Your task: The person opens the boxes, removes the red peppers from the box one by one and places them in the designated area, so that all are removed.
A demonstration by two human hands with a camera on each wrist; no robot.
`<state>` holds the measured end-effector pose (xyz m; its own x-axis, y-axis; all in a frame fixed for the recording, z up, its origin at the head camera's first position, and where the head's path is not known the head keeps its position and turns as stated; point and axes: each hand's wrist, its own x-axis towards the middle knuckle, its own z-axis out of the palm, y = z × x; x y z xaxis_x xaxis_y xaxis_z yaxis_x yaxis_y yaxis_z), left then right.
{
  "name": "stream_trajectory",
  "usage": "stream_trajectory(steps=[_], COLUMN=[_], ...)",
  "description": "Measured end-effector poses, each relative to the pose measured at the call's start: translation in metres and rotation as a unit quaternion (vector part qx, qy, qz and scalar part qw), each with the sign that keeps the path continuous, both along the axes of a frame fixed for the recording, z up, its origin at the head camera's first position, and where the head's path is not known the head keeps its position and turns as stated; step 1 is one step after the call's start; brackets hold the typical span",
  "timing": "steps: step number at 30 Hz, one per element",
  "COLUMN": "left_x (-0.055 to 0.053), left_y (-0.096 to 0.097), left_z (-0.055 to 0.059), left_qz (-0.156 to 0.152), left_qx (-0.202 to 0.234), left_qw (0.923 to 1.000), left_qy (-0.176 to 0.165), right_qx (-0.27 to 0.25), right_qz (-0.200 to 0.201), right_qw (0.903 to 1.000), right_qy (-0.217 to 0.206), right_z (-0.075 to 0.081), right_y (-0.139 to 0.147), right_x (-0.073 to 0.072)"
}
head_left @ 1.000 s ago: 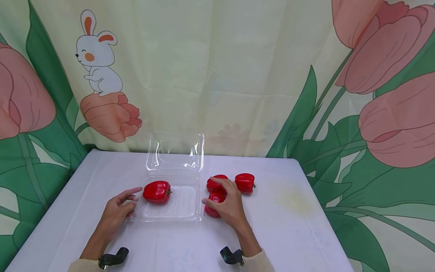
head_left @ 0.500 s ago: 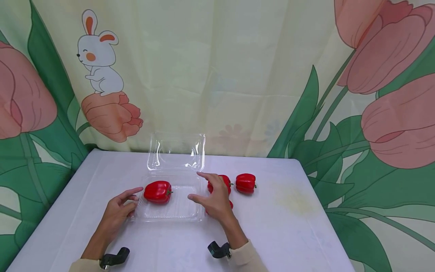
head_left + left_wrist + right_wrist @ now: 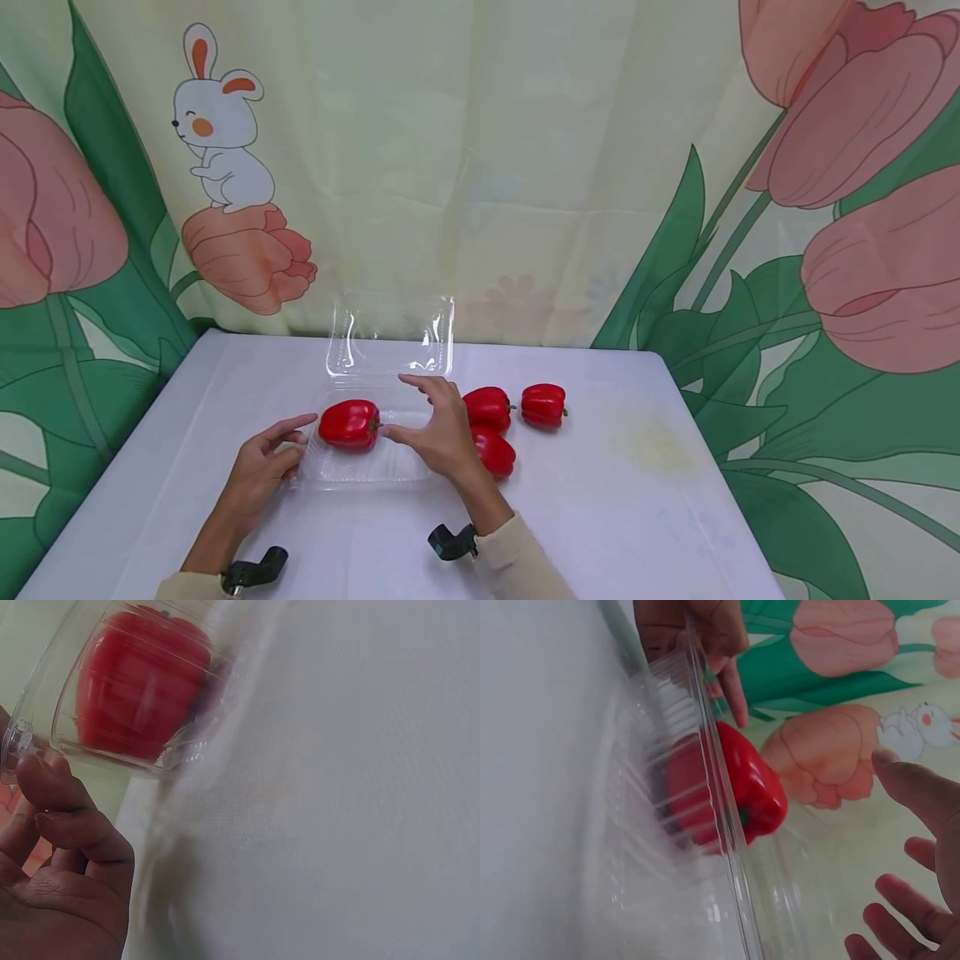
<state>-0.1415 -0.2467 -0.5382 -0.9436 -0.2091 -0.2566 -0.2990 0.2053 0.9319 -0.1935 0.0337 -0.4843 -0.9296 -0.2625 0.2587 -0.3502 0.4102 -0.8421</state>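
Pepper (image 3: 348, 423) lies sideways in tray (image 3: 375, 471), stem rightward; left hand (image 3: 258, 471) seemingly touching, right hand (image 3: 438, 433) spread.

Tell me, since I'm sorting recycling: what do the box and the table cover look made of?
The box: thin clear plastic, glossy, ribbed; you see the pepper through it. The table cover: probably soft white cloth or matte sheet, faintly creased; I can't tell which.

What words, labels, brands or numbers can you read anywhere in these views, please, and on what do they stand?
None: no readable text in any view.
The clear plastic clamshell box shows no label or print.
The red bell peppers carry no stickers.
The backdrop curtain bears only pictures, a rabbit and tulips, no words.
The white tablecloth is plain.
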Motion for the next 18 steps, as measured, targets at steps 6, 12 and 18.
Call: stream_trajectory(steps=[6, 12, 18], left_x=[0.001, 0.001, 0.001], left_y=[-0.001, -0.001, 0.000], left_z=[0.000, 0.000, -0.002], left_qz=[-0.003, -0.003, -0.004], left_qx=[0.001, 0.000, 0.001], left_qw=[1.0000, 0.9999, 0.9998], left_qy=[0.005, 0.015, 0.018], right_qx=[0.010, 0.033, 0.060], right_qz=[0.007, 0.010, 0.011], right_qw=[0.9999, 0.9992, 0.9976], right_qy=[-0.009, -0.019, -0.034], right_z=[-0.004, -0.011, -0.017], right_y=[-0.016, -0.031, -0.043], right_x=[-0.002, -0.004, -0.004])
